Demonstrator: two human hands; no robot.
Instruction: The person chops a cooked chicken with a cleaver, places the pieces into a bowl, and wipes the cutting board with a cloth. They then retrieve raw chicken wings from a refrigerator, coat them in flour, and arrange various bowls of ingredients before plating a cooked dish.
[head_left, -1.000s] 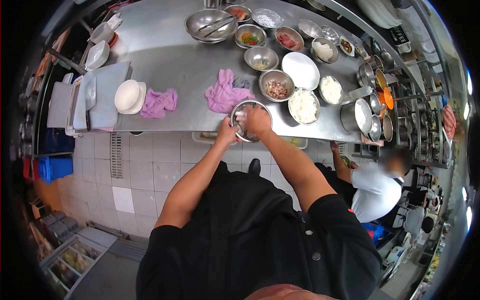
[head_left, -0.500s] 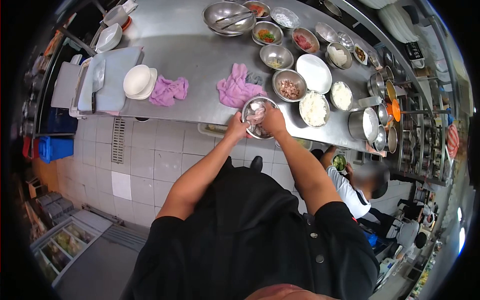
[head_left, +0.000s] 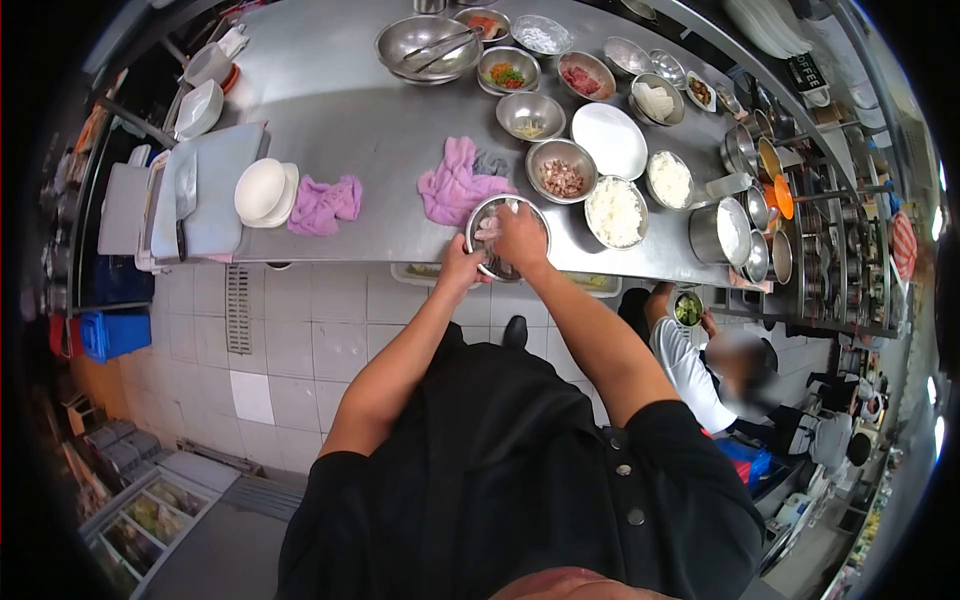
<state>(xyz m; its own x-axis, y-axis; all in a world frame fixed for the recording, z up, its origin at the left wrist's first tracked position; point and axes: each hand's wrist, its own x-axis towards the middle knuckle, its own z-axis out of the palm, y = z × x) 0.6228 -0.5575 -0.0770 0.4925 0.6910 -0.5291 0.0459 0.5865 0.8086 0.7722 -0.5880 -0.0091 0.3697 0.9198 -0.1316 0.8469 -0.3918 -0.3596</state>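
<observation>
At the table's front edge, my left hand (head_left: 461,266) is wrapped round the left rim of a steel bowl (head_left: 547,234). Inside the bowl lie slick, pale pieces that look like raw meat (head_left: 488,230). My right hand (head_left: 521,238) reaches into the bowl from the right, its fingers bent among those pieces and partly hidden. Just behind the bowl is a crumpled pink cloth (head_left: 462,185). To its right stand a bowl of diced meat (head_left: 562,178) and a bowl of white rice (head_left: 614,212).
Left on the steel table are a cutting board (head_left: 215,190) with a knife (head_left: 184,200), stacked white bowls (head_left: 263,190) and another pink cloth (head_left: 324,204). Several ingredient bowls and a white plate (head_left: 609,142) stand right. A co-worker (head_left: 690,365) crouches below, holding a bowl of greens (head_left: 688,308).
The camera view has shifted, so the table appears lower and slightly left. My right hand has moved within the bowl, turning over the pale pieces; my left hand still grips the rim.
</observation>
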